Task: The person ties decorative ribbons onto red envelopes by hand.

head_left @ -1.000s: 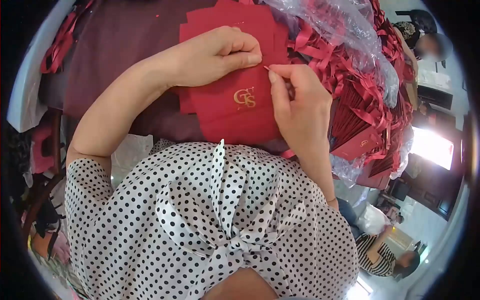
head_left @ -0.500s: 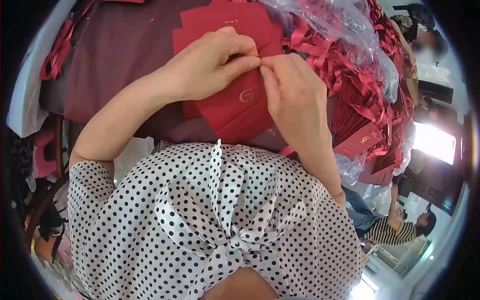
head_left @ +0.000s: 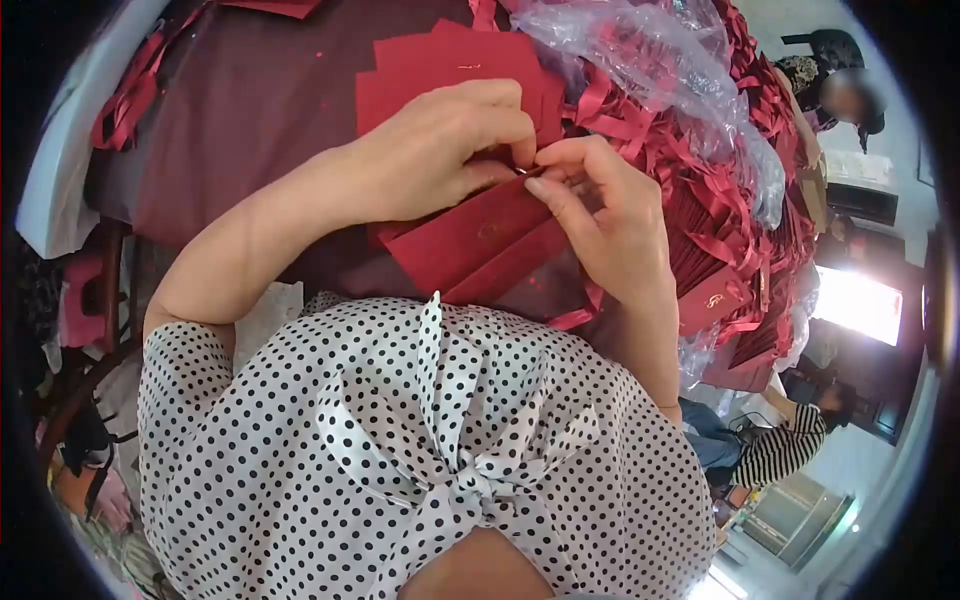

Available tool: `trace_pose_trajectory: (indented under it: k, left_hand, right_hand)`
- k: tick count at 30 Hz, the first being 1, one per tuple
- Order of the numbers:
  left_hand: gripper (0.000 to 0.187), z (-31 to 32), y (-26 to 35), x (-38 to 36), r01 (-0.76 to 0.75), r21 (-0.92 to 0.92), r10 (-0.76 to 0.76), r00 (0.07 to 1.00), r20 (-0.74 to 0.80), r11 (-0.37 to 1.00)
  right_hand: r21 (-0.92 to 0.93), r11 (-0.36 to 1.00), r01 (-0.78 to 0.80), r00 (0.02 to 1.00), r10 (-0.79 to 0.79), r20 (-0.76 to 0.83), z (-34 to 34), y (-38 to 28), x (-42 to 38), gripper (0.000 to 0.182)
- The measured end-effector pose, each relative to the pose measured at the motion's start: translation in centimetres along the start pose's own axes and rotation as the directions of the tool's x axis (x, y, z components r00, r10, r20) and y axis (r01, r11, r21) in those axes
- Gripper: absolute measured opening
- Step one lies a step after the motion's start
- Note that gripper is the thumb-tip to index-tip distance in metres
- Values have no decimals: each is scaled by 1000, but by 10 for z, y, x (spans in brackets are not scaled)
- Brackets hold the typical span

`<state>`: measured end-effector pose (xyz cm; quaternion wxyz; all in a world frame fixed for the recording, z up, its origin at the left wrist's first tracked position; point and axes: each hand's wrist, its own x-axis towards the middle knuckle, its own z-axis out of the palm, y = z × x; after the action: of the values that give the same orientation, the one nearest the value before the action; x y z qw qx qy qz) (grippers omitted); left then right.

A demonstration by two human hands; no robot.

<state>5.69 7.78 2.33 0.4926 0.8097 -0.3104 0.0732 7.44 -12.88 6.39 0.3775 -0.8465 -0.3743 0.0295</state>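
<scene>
A red paper bag (head_left: 480,236) with a faint gold logo lies slanted in front of me, its top edge raised between my hands. My left hand (head_left: 455,145) is closed, with thumb and fingers pinching at that edge. My right hand (head_left: 612,215) also pinches there, its thumb pressed on the bag's upper corner. A tiny shiny bit shows between the fingertips; I cannot make out what it is. Under and behind my left hand lie several flat red bags (head_left: 455,65), one with gold print.
On the right is a heap of red bags with ribbon handles (head_left: 715,235), partly under clear plastic wrap (head_left: 650,60). A dark red cloth (head_left: 250,90) covers the table. More red ribbons (head_left: 130,100) lie at the far left. A person in a striped top (head_left: 780,445) is at the right.
The bag's upper edge has tilted up, so its front looks narrower and darker. My hands have moved slightly down in view, and my right fingers have spread around the corner.
</scene>
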Motion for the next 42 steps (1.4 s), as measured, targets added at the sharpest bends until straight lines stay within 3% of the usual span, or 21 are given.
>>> trace_pose_trajectory:
  k: [5, 7, 11, 13, 15, 17, 18, 19, 21, 22, 24, 26, 29, 30, 32, 34, 36, 37, 39, 40, 42]
  left_hand:
    - [16, 7, -3, 0, -76, 155, 86, 995, -57, 985]
    - [15, -3, 3, 3, -215, 425, 213, 976, 52, 880]
    - [15, -27, 10, 4, -284, 619, 335, 942, 35, 732]
    - [13, -53, 5, 1, -150, 728, 280, 958, -60, 669]
    - [20, -67, 5, 3, -170, 622, 233, 972, -21, 765]
    - [11, -63, 16, 7, 153, 563, -9, 968, -251, 812]
    - [11, -66, 5, 3, 253, 647, -47, 947, -318, 719]
    - [11, -64, 3, 0, 255, 647, -52, 947, -316, 719]
    - [40, -58, -1, -1, 319, 650, -33, 911, -412, 690]
    - [32, -46, -11, 1, 189, 535, 69, 902, -425, 824]
    - [35, -28, 6, -1, 87, 309, 6, 958, -288, 947]
    - [21, -28, 14, -5, -28, 418, 6, 998, 55, 908]
    - [22, -17, -1, -9, 2, 232, -41, 986, 162, 973]
    - [25, -13, -2, -8, 29, 145, -42, 996, 84, 989]
    - [26, -14, -2, -7, 70, 181, -74, 997, 13, 981]
    - [30, -14, -2, -7, 121, 234, -103, 991, -84, 965]
    - [31, -12, -5, -7, 137, 216, -117, 988, -103, 967]
    - [31, -11, -6, -7, 150, 198, -129, 985, -116, 969]
    - [31, -12, -5, -6, 148, 192, -129, 986, -104, 970]
    - [31, -12, -4, -6, 142, 184, -126, 987, -96, 973]
    - [30, -12, -3, -5, 139, 172, -125, 988, -93, 975]
  right_hand:
    - [14, 1000, -2, 999, 2, 33, 1, 5, -1, 21]
    - [58, 997, -50, 995, 45, 88, 3, 5, -1, 24]
    - [-26, 999, -20, 999, 21, 40, 6, 2, 1, 26]
    - [-152, 983, -100, 995, 103, 9, 3, 8, -1, 25]
    - [-109, 981, -161, 986, 165, 36, 3, 17, -3, 26]
    - [51, 989, -141, 989, 139, 44, 6, 17, -6, 25]
    - [54, 988, -146, 988, 144, 50, 6, 17, -7, 25]
    - [96, 972, -216, 976, 212, 46, 6, 18, -6, 24]
    - [148, 946, -287, 958, 281, 61, 4, 22, -6, 24]
    - [149, 947, -286, 958, 280, 55, 5, 25, -7, 24]
    - [180, 953, -245, 969, 242, 38, 6, 29, -11, 27]
    - [247, 932, -266, 963, 266, 35, 7, 33, -12, 30]
    - [434, 850, -298, 945, 327, 8, 8, 33, -22, 35]
    - [544, 781, -305, 929, 369, -9, 7, 32, -28, 37]
    - [463, 835, -297, 954, 280, 106, -13, 23, -49, 31]
    - [380, 895, -235, 930, 93, 357, -33, 9, -59, 13]
    - [378, 924, -53, 908, -114, 404, -36, 3, -65, 15]
    - [382, 923, -52, 908, -116, 403, -36, 1, -67, 15]
    - [257, 962, 88, 991, -112, 76, -35, -2, -71, 20]
    - [55, 992, 111, 993, -109, -53, -32, -5, -67, 20]
    - [-131, 988, 83, 987, -100, -125, -25, 8, -61, 21]
